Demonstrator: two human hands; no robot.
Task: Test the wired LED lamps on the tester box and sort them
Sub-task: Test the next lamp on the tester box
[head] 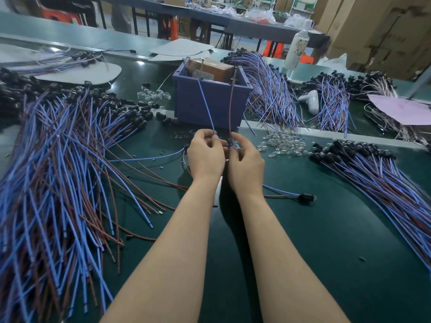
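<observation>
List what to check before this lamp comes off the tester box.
1. Pinch of left hand on blue wire: ok.
2. Pinch of right hand on brown wire: ok.
3. Both wires reach the top of the tester box: ok.
4. Wire ends touching its contacts: cannot tell.
5. Wires apart, not crossed: ok.
6. Is the lamp lit: cannot tell, mostly hidden between the hands.
</observation>
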